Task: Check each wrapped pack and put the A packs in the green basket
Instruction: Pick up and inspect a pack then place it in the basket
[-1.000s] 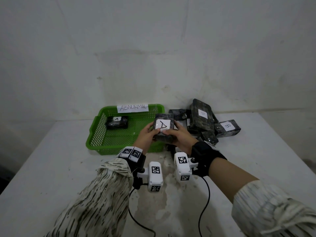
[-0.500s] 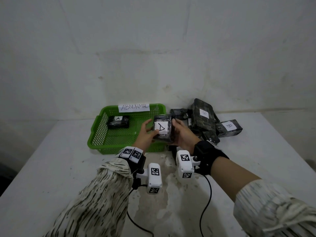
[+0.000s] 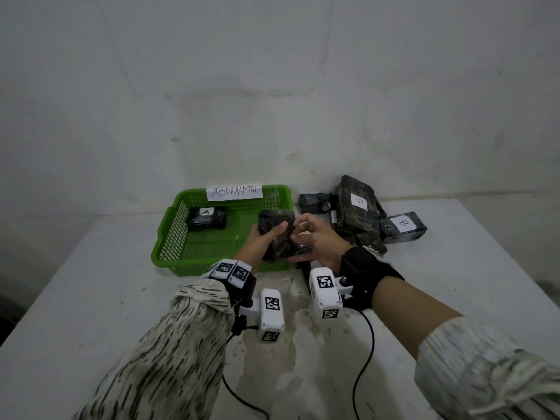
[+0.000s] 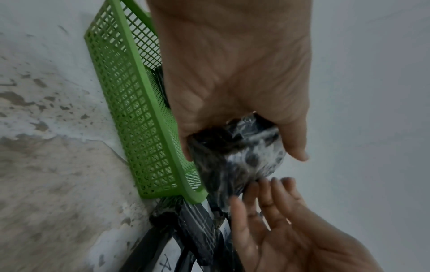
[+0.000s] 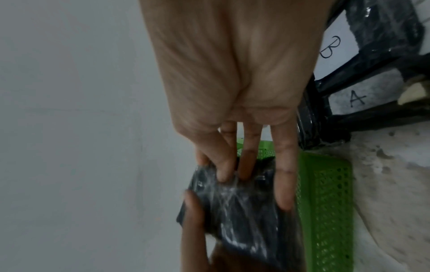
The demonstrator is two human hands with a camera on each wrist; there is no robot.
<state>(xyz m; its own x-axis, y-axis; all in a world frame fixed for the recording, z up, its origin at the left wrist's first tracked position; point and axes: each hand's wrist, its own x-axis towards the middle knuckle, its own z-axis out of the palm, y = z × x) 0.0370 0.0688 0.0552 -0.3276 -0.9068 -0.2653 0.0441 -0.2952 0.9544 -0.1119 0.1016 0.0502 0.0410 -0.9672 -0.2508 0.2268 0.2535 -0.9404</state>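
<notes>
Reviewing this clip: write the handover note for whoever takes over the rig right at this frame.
Left hand grips the dark wrapped pack above the green basket, near its right end; no label shows on it now.
Right hand touches the pack's right side with its fingers, mostly straight.
Done: one A pack lies in the basket.
Left: check the held pack's label, then the pile right of the basket, which shows B labels and at least one A label.

Green basket [image 3: 169,234], black wrapped pack [image 3: 277,237]
</notes>
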